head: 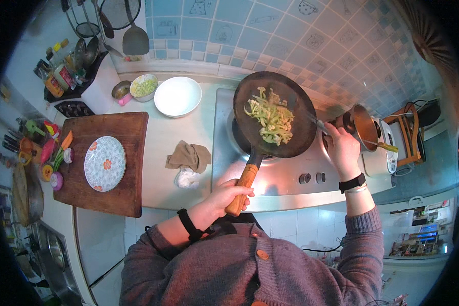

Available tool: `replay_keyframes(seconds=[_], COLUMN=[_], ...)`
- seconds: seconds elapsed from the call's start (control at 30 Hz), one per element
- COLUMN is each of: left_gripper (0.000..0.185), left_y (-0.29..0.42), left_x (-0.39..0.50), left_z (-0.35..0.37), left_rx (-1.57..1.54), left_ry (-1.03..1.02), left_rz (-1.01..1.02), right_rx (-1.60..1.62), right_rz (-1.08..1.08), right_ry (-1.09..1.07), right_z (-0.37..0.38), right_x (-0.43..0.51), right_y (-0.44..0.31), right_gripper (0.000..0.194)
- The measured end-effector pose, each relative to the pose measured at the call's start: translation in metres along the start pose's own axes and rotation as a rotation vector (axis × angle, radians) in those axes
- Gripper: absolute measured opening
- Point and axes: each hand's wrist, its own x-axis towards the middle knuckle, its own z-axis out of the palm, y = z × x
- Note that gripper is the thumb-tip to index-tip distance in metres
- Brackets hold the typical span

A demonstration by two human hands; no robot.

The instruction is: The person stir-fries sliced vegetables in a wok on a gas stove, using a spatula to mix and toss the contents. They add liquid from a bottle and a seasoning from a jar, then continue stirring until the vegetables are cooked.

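Observation:
My left hand (223,199) grips the wooden handle (246,179) of a dark wok (254,82). The wok is over the left burner of a stainless-steel gas stove (229,172); whether it rests on the burner or is lifted, I cannot tell. Cut cauliflower (271,120) with pale green stems and lightly browned patches lies heaped in the wok. In my right hand (343,148) is the grey handle of a cooking utensil (320,125). It reaches over the wok's right side, and its blurred working end is hard to make out.
A white bowl (178,96), a bowl of chopped green vegetable (144,87) and a pink-handled cup (122,91) stand left of the stove. A brown cloth (189,156) lies nearby. Further left, a cutting board (134,153) bears a patterned plate (105,176). A pot (361,118) stands at right.

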Motion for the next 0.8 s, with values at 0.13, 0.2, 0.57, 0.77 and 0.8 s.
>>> replay_keyframes(seconds=[0.13,0.2,0.57,0.77,0.8], left_gripper=[0.029,0.029,0.033,0.034,0.033], left_y=[0.001,0.001,0.0,-0.006,-0.007], left_x=[0.001,0.002,0.01,0.012,0.011], left_z=[0.0,0.0,-0.008,-0.012,-0.011], left_rx=[0.004,0.008,-0.019,0.001,-0.03], left_ry=[-0.004,0.001,-0.078,-0.17,-0.159], left_rz=[-0.015,-0.016,-0.08,-0.007,-0.003], right_rx=[-0.131,-0.195,-0.266,-0.274,-0.186], right_rz=[0.015,-0.086,-0.246,-0.037,0.032], right_ry=[-0.024,-0.032,-0.024,-0.046,-0.003], right_z=[0.024,0.03,-0.108,-0.038,-0.034], right_x=[0.023,0.023,-0.037,-0.028,-0.035], right_y=[-0.007,-0.016,-0.006,-0.049,-0.048], right_gripper=[0.052,0.045,0.036,0.031,0.032])
